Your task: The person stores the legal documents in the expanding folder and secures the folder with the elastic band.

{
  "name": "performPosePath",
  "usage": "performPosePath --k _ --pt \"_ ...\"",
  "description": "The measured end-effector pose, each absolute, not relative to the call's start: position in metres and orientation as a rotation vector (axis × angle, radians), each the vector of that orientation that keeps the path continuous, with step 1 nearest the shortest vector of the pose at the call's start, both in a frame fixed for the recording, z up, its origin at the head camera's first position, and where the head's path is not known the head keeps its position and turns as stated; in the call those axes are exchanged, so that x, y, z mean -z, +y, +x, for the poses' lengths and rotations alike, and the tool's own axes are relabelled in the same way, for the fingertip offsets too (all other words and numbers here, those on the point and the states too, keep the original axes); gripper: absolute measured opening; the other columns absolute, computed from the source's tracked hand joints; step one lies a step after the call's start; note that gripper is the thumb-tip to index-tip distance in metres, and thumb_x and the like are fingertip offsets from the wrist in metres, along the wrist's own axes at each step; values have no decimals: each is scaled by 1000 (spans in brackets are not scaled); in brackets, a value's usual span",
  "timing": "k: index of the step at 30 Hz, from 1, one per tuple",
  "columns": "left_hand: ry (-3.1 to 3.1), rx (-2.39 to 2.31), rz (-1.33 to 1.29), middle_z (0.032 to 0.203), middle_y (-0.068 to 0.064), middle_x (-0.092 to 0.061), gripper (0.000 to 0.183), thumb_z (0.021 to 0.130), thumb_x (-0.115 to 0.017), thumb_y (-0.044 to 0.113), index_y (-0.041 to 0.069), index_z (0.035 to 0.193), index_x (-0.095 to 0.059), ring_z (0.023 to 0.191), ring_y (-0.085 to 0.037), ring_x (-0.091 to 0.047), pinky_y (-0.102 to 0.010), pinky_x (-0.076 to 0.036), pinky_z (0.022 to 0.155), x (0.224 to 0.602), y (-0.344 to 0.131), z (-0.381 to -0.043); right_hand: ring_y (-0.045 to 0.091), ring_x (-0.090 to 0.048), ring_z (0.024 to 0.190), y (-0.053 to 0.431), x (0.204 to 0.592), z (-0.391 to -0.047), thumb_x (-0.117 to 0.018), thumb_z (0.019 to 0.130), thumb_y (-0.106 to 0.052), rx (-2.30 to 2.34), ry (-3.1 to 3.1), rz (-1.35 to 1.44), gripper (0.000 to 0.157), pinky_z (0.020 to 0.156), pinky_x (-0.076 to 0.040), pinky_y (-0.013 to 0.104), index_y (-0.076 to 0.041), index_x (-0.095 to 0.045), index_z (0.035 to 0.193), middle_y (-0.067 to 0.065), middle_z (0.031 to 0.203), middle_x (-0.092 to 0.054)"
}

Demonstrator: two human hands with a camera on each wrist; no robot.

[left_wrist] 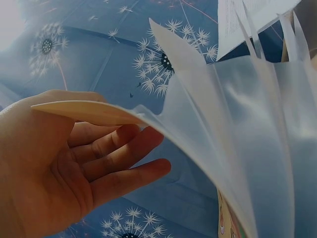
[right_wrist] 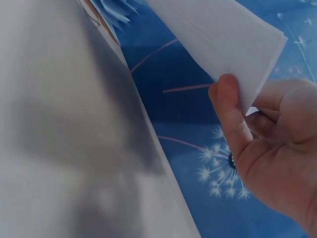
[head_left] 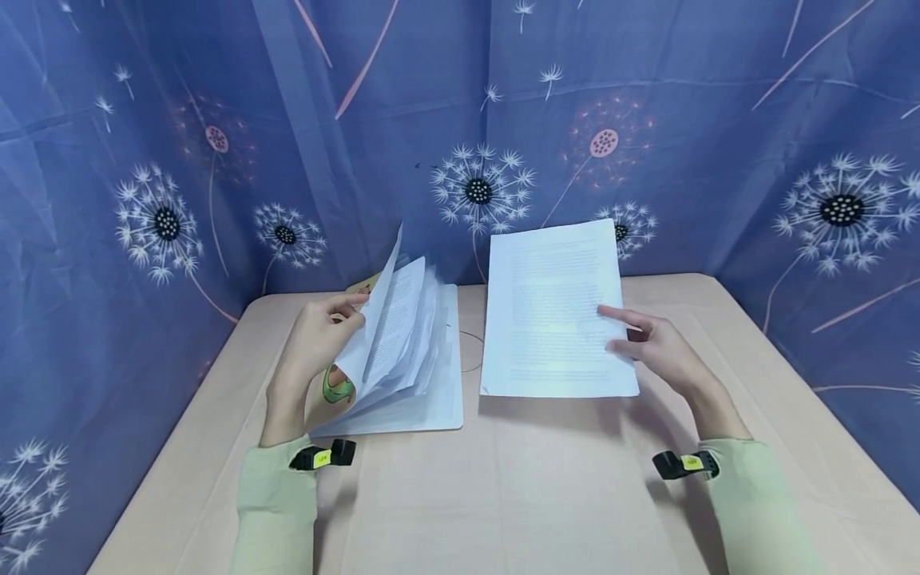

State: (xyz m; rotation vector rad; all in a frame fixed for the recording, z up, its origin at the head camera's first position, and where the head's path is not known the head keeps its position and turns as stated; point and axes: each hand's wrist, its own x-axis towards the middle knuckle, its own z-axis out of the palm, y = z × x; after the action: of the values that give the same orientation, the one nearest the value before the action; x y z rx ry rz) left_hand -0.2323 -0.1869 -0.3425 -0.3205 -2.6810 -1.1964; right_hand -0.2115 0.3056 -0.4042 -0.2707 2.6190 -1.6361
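On the left half of the table a folder with clear plastic pockets (head_left: 440,403) lies partly opened, several of its leaves fanned upright with printed sheets among them. My left hand (head_left: 315,335) pinches the raised front cover and leaves at their left edge. In the left wrist view, the cover's edge (left_wrist: 99,110) runs between thumb and fingers, and the clear pockets (left_wrist: 247,109) spread to the right. A thin stack of printed paper (head_left: 553,319) hangs tilted above the table, gripped at its right edge by my right hand (head_left: 664,351). The right wrist view shows thumb and fingers pinching the paper (right_wrist: 237,44).
A pale cloth covers the table (head_left: 503,495). Behind and on both sides hangs a blue curtain (head_left: 402,160) with dandelion prints. A thin dark loop (head_left: 472,369) shows between the folder and the paper.
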Motion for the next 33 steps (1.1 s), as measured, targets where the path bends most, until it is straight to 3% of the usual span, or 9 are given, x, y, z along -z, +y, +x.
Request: performPosePath --k 8,14,20,33 --pt "-2678 1198 -319 93 -7 -68 39 93 -53 17 15 129 -68 60 -21 -49 -30 -39 54 343 -186 -233 -3 -65 100 288 400 -211 -68 92 -11 1808 2485 -211 64 78 -56 22 -7 -43 151 7 135 -57" --pt "-2680 1203 -310 94 -7 -68 40 93 -52 17 15 130 -68 66 -23 -52 -31 -40 56 344 -186 -233 -5 -63 97 276 403 -212 -66 93 -6 1825 2473 -204 63 77 -54 19 -6 -43 151 21 147 -47" --pt "-2668 1207 -322 95 -7 -68 40 93 -52 16 15 129 -68 73 -22 -56 -33 -44 62 344 -186 -233 -2 -62 96 267 406 -213 -66 93 -7 1816 2464 -192 62 75 -54 19 -8 -44 151 19 150 -45" --pt "-2665 1202 -325 95 -7 -68 40 93 -52 16 15 130 -68 71 -22 -55 -32 -42 59 343 -186 -233 -1 -63 92 258 415 -216 -64 93 -6 1802 2432 -162 62 74 -54 21 -8 -42 151 23 147 -48"
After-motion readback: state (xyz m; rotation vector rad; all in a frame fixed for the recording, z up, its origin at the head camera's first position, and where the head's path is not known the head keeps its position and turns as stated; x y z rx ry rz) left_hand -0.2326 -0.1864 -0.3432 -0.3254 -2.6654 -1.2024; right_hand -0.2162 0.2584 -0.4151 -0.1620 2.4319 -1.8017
